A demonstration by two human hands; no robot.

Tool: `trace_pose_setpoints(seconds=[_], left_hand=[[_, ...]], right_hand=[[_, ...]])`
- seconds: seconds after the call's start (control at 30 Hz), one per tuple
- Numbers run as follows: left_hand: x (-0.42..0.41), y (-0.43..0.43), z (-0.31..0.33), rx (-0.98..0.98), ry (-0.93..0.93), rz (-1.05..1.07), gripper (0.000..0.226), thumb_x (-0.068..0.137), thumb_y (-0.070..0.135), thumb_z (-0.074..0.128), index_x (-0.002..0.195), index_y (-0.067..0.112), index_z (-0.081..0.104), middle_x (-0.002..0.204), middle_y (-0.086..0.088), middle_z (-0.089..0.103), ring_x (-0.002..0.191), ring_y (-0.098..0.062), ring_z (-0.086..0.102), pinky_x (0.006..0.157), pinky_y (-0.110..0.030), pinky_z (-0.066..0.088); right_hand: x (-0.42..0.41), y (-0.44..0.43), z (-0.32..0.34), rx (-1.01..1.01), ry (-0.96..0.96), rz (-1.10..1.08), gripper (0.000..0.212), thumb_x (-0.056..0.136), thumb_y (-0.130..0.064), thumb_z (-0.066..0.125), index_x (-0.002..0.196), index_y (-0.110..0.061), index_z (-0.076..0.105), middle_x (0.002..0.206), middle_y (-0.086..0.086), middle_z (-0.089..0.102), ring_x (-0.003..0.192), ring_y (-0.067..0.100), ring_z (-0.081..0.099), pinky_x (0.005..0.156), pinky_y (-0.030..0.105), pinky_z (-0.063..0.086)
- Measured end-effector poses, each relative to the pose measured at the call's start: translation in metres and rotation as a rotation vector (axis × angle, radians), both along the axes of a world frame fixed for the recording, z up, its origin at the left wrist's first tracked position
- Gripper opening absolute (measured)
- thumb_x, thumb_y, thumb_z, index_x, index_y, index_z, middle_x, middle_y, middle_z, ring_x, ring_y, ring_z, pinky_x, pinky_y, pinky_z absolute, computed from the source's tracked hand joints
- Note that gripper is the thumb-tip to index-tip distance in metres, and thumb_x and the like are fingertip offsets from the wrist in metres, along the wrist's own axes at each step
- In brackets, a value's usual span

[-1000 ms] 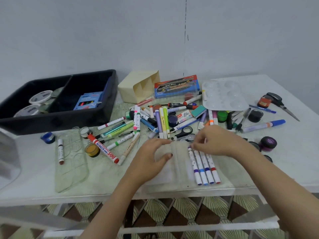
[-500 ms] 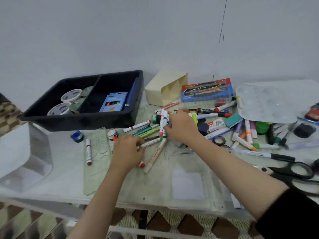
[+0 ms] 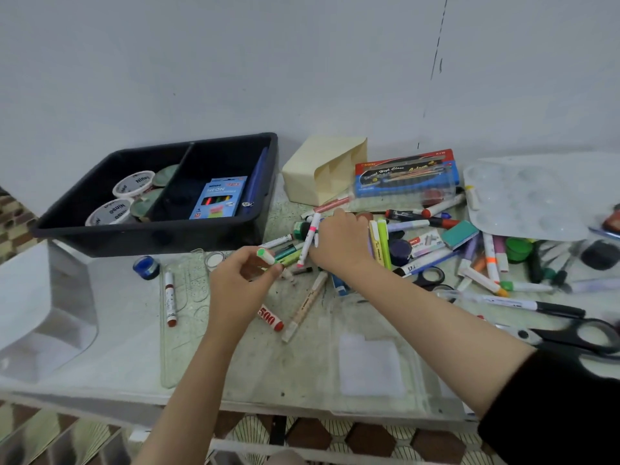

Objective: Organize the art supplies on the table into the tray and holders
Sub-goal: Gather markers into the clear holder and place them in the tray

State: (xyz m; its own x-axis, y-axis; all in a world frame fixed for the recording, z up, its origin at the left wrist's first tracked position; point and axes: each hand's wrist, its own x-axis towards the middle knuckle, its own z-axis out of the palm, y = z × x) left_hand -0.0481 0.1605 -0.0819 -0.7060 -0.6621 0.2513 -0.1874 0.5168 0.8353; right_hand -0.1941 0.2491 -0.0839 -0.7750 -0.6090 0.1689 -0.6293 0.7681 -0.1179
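Observation:
Many markers and pens lie scattered on the white table (image 3: pixel 110 337). My left hand (image 3: pixel 240 283) pinches a white marker with a green end (image 3: pixel 266 256) just above the pile. My right hand (image 3: pixel 342 243) reaches into the pile and grips white markers with pink bands (image 3: pixel 310 238). A black divided tray (image 3: pixel 161 229) at the back left holds two round white tubs (image 3: pixel 132 187) and a blue neon pen pack (image 3: pixel 219 198). A cream holder (image 3: pixel 322 169) lies on its side behind the pile.
A clear pouch (image 3: pixel 372 364) lies flat near the front edge. Black scissors (image 3: pixel 577 333) rest at the right. A white palette (image 3: pixel 533 199), a boxed pen set (image 3: pixel 406 174), small paint pots (image 3: pixel 146 267) and a red-capped marker (image 3: pixel 170 298) surround the pile. A clear container (image 3: pixel 40 310) stands at left.
Both hands left the clear pouch and moved back into the marker pile. My left hand has picked up a green-ended marker and my right hand has gathered pink-banded ones. The view shifted left.

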Motion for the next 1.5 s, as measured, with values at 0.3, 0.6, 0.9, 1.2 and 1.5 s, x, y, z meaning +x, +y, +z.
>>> trace_pose_setpoints(seconds=[0.3, 0.6, 0.9, 1.2, 1.5], left_hand=[[0.002, 0.012, 0.01, 0.257, 0.134, -0.01, 0.02, 0.079, 0.003, 0.07, 0.098, 0.009, 0.069, 0.089, 0.003, 0.071, 0.079, -0.003, 0.068, 0.069, -0.012, 0.052], [0.003, 0.02, 0.004, 0.274, 0.159, -0.003, 0.018, 0.08, 0.004, 0.07, 0.097, 0.011, 0.069, 0.088, 0.004, 0.071, 0.078, -0.004, 0.068, 0.067, -0.012, 0.052], [0.01, 0.028, 0.003, 0.375, 0.239, 0.023, 0.034, 0.083, 0.0, 0.065, 0.114, 0.011, 0.058, 0.076, 0.005, 0.073, 0.078, -0.012, 0.07, 0.072, -0.023, 0.057], [0.0, 0.075, 0.007, 0.513, 0.18, -0.186, 0.036, 0.082, -0.002, 0.065, 0.107, 0.022, 0.057, 0.075, -0.006, 0.073, 0.071, -0.015, 0.07, 0.065, -0.024, 0.056], [-0.012, 0.124, -0.001, 0.548, -0.025, -0.401, 0.035, 0.079, -0.004, 0.069, 0.109, 0.013, 0.06, 0.082, -0.02, 0.067, 0.066, -0.016, 0.069, 0.059, -0.022, 0.054]], right_hand=[[-0.003, 0.008, 0.001, 0.017, -0.003, 0.003, 0.029, 0.09, -0.037, 0.053, 0.107, -0.014, 0.057, 0.108, 0.006, 0.055, 0.103, 0.026, 0.053, 0.086, 0.036, 0.034], [0.01, 0.006, -0.009, 0.037, -0.013, 0.057, 0.041, 0.085, -0.044, 0.058, 0.109, -0.011, 0.058, 0.117, 0.01, 0.049, 0.109, 0.027, 0.045, 0.089, 0.037, 0.033], [0.0, 0.055, 0.015, -0.718, -0.517, -0.048, 0.017, 0.085, -0.026, 0.065, 0.088, -0.011, 0.057, 0.079, 0.0, 0.057, 0.076, 0.016, 0.054, 0.068, 0.028, 0.045], [0.04, 0.164, 0.037, -0.916, -0.842, -0.023, 0.032, 0.087, -0.009, 0.064, 0.115, -0.021, 0.055, 0.063, 0.008, 0.068, 0.051, 0.011, 0.06, 0.051, 0.02, 0.051], [0.065, 0.205, 0.006, -0.522, -0.646, -0.029, 0.031, 0.083, -0.022, 0.069, 0.105, -0.036, 0.053, 0.059, -0.001, 0.064, 0.047, 0.005, 0.058, 0.052, 0.027, 0.05]])
